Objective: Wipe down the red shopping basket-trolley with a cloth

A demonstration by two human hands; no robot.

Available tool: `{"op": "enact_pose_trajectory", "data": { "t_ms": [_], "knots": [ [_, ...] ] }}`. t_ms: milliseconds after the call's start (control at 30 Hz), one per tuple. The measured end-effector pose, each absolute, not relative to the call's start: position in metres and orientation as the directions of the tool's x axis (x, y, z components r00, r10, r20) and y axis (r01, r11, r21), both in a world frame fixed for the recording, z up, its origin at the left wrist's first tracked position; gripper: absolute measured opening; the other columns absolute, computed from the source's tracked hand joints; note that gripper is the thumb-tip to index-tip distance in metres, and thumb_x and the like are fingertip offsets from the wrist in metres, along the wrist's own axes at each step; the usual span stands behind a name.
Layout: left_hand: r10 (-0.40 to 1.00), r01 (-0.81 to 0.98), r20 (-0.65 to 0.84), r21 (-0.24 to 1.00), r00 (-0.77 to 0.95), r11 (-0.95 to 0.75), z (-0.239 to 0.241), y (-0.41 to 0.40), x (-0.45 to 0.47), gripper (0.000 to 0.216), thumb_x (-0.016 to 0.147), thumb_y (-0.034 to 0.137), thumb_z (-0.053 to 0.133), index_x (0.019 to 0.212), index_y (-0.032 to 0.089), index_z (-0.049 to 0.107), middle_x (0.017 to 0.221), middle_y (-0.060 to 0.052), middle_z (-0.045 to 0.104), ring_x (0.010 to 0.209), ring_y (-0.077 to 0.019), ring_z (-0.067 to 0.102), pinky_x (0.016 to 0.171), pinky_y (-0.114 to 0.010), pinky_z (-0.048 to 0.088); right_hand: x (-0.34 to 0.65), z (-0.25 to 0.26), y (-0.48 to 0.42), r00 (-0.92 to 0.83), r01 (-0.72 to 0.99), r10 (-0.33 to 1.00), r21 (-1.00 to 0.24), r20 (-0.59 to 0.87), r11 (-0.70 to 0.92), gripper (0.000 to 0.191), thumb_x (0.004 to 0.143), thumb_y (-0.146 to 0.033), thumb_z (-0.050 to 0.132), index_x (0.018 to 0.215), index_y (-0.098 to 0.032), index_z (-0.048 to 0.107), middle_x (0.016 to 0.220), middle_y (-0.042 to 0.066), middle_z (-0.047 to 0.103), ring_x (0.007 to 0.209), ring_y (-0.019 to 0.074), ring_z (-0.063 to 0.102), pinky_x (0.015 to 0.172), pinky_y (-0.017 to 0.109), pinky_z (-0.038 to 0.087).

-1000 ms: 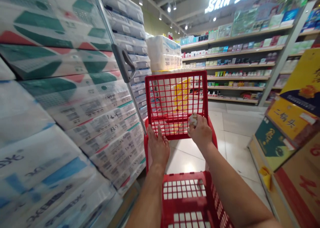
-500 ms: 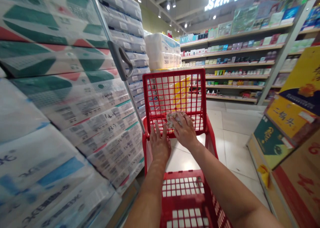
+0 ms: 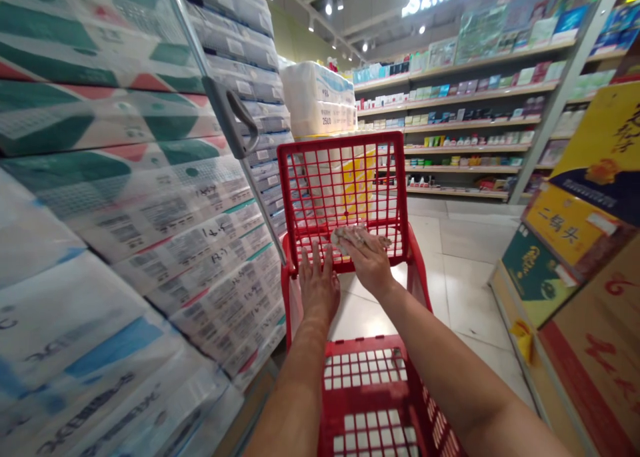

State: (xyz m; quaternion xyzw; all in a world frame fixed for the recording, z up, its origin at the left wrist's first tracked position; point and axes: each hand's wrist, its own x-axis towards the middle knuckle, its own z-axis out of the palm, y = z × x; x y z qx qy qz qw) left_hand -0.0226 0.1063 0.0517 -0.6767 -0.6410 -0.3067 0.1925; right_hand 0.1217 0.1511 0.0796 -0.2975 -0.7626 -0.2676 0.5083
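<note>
A red plastic shopping basket (image 3: 367, 396) with grid walls and a metal pull handle with a grey grip (image 3: 231, 118) stands in front of me. Its red grid flap (image 3: 341, 137) is raised at the far end. My right hand (image 3: 370, 260) presses a crumpled, pale patterned cloth (image 3: 345, 237) against the lower part of the flap. Beside it, my left hand (image 3: 319, 287) rests on the flap's lower left edge, fingers stretched out and apart, holding nothing.
Wrapped tissue packs (image 3: 125, 170) are stacked high along the left. Liquor cartons (image 3: 570, 230) stand on a low platform at right. Behind the flap are white packs (image 3: 320, 100), with product shelves (image 3: 450, 147) farther back. Pale floor tiles (image 3: 460, 303) run between.
The view has shifted slightly, so the basket and shelves sit a little farther left. My right hand still holds the cloth, its fingers now angled more to the left; my left hand stays on the flap.
</note>
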Motion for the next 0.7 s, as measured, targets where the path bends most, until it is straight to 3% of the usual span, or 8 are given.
{"op": "enact_pose_trajectory", "data": {
  "t_ms": [200, 333, 467, 600, 700],
  "knots": [
    [0.735, 0.983, 0.678, 0.130, 0.006, -0.128, 0.051, 0.107, -0.023, 0.075, 0.081, 0.016, 0.054, 0.149, 0.026, 0.023, 0.160, -0.004, 0.004, 0.146, -0.0305, -0.004, 0.116, -0.051, 0.023, 0.126, 0.077, 0.153, -0.325, 0.725, 0.204, 0.105, 0.923, 0.680, 0.040, 0.095, -0.011, 0.044, 0.130, -0.024, 0.057, 0.136, 0.003, 0.055, 0.136, 0.0193, 0.038, 0.112, 0.039, 0.032],
    [0.737, 0.983, 0.676, 0.131, 0.007, -0.130, 0.050, 0.107, -0.022, 0.074, 0.082, 0.017, 0.054, 0.149, 0.026, 0.023, 0.160, -0.004, 0.004, 0.146, -0.0299, -0.002, 0.115, -0.051, 0.024, 0.121, 0.071, 0.152, -0.205, 0.811, 0.237, 0.030, 0.950, 0.585, 0.040, 0.095, -0.014, 0.046, 0.132, -0.027, 0.054, 0.138, 0.002, 0.053, 0.136, 0.0221, 0.036, 0.114, 0.044, 0.026],
    [0.742, 0.979, 0.670, 0.141, 0.015, -0.147, 0.050, 0.108, -0.022, 0.074, 0.082, 0.017, 0.053, 0.149, 0.024, 0.022, 0.160, -0.007, 0.005, 0.146, -0.0300, 0.000, 0.115, -0.052, 0.025, 0.118, 0.068, 0.151, -0.362, 0.734, 0.247, 0.111, 0.899, 0.670, 0.043, 0.096, -0.014, 0.044, 0.136, -0.028, 0.051, 0.137, 0.000, 0.054, 0.133, 0.0190, 0.040, 0.111, 0.037, 0.033],
    [0.756, 0.976, 0.654, 0.160, 0.009, -0.150, 0.050, 0.108, -0.022, 0.074, 0.083, 0.016, 0.052, 0.150, 0.026, 0.021, 0.160, -0.006, 0.006, 0.146, -0.0300, 0.004, 0.114, -0.052, 0.027, 0.121, 0.069, 0.153, -0.121, 0.811, 0.255, -0.052, 0.959, 0.583, 0.041, 0.094, -0.013, 0.047, 0.132, -0.028, 0.055, 0.135, 0.004, 0.055, 0.133, 0.0223, 0.038, 0.111, 0.041, 0.035],
    [0.753, 0.979, 0.658, 0.147, 0.011, -0.143, 0.050, 0.108, -0.021, 0.074, 0.083, 0.016, 0.053, 0.150, 0.025, 0.022, 0.160, -0.007, 0.004, 0.146, -0.0308, 0.003, 0.113, -0.053, 0.027, 0.122, 0.070, 0.152, -0.222, 0.781, 0.279, -0.002, 0.934, 0.625, 0.037, 0.093, -0.015, 0.050, 0.126, -0.028, 0.061, 0.132, 0.003, 0.057, 0.129, 0.0231, 0.041, 0.109, 0.040, 0.037]
  ]
}}
